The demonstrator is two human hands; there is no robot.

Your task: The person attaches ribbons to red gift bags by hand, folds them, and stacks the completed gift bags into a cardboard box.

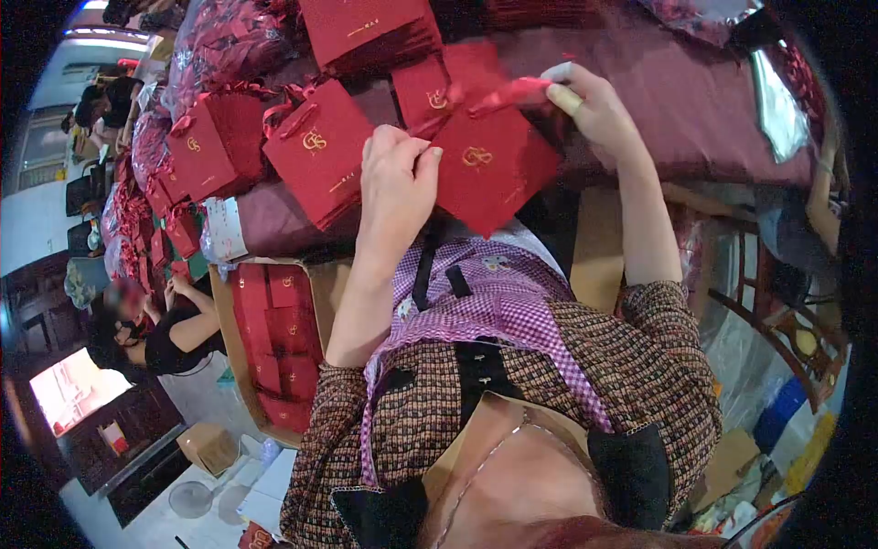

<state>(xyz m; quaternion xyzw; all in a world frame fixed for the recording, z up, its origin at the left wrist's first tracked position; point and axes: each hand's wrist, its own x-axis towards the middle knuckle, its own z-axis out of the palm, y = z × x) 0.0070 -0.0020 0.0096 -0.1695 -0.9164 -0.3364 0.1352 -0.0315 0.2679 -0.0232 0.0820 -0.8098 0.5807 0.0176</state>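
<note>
A red paper gift bag [503, 169] with a gold emblem lies tilted at the table edge in front of my body. Its red ribbon [512, 93] is drawn out above it. My right hand [594, 105] pinches the ribbon's right end between thumb and fingers, and a yellowish cover sits on the thumb. On the other side, my left hand [395, 178] is closed with curled fingers at the ribbon's left part, beside the bag; its fingertips are partly hidden. Left of that hand lies a stack of similar red bags [315, 151] with ribbon handles.
More red bags [215, 146] and plastic-wrapped bundles [229, 46] crowd the left side of the cloth-covered table [658, 110]. A tall bag stack [370, 32] stands at the back. Below the table edge is a cardboard box [240, 366] of red packages. Another person [165, 320] sits at left.
</note>
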